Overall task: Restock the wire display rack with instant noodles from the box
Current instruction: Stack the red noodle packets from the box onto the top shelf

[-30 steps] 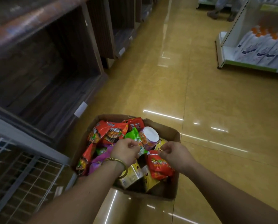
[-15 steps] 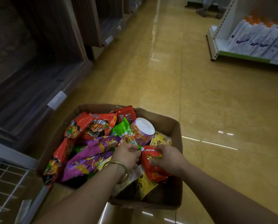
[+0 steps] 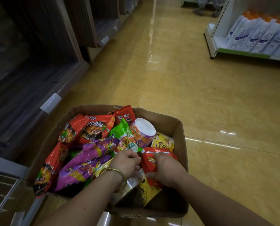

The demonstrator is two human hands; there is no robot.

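While the box of noodles sits on the floor just beside the wire rack, both bare arms reach down into it. The right grip clenches around a red packet near the box's right wall, likely to lift it out for the rack. The left grip curls into the pile just beside it, perhaps parting packets; whether it holds anything cannot be told. A cup lies tilted among the packets behind.
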